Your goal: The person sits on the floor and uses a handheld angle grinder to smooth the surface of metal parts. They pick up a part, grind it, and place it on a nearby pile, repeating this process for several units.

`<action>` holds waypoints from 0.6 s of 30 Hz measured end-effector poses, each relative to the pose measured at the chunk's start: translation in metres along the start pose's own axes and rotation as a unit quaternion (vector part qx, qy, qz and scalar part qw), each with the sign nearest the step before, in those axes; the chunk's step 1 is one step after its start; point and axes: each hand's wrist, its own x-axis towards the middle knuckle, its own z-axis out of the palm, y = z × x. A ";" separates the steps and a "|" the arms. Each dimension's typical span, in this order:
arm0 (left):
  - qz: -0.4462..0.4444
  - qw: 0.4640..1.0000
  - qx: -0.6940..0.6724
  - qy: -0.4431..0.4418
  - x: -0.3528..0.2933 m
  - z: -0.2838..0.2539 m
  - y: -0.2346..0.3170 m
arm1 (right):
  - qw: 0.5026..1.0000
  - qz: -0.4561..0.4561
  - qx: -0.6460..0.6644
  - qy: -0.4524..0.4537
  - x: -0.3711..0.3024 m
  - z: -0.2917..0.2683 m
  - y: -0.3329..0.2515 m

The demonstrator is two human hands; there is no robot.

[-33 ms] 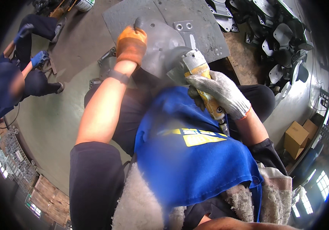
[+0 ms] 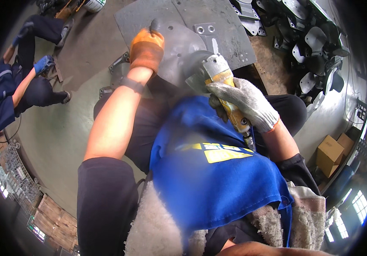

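I had the right hand [image 2: 252, 102] wrapped around the body of a yellow angle grinder [image 2: 223, 77], with its hose coupling trailing back toward the blue apron [image 2: 217, 192]. The left hand [image 2: 147, 47], in an orange glove, sat curled at the left edge of the pale metal plate [image 2: 177, 39]; its fingers were mostly turned from my view, so I could not tell whether it gripped the rim or only pressed on it. The plate lay on the dark metal top of the desk [image 2: 237, 45], between the two hands, with a two-holed bracket [image 2: 207, 38] just beyond it. The grinder's disc [image 2: 194, 64] showed as a blur over the plate's near right part, and I could not make out whether it touched.

I judged the step in hand to be grinding the plate's surface or edge. To my mind the next move called for a steady left hand, well clear of the disc, and a light, even sweep with the right at a shallow angle.
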 end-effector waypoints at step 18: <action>0.003 1.000 -0.024 0.012 -0.002 -0.002 -0.002 | 1.000 0.000 0.010 0.026 -0.001 0.002 0.016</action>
